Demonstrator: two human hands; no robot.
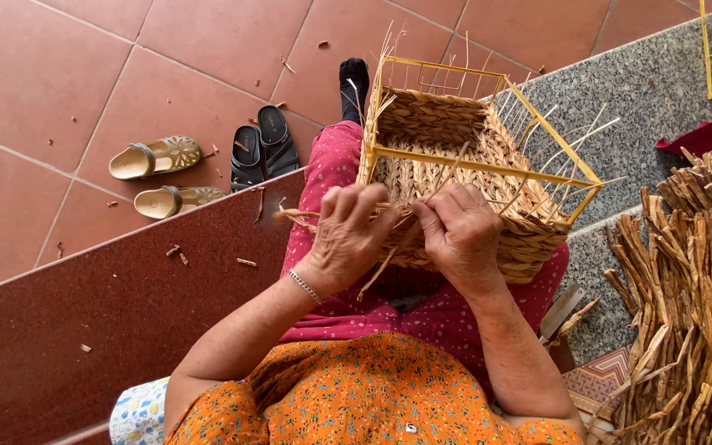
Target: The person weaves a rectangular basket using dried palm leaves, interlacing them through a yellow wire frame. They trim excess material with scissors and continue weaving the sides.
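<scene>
A half-woven straw basket [463,177] on a yellow wire frame [488,165] rests on the person's lap, on pink dotted trousers [331,165], its open side facing up. The left hand [348,235] curls closed around a twisted straw strand [298,217] at the basket's near wall. The right hand [459,231], fingers bent shut, pinches thin straws [422,206] against the same wall. To the right, a heap of dried straw strips [686,305] lies on the grey stone ledge [653,82]. On the red tile floor [59,82] stand gold sandals [158,156] and black sandals [261,144].
</scene>
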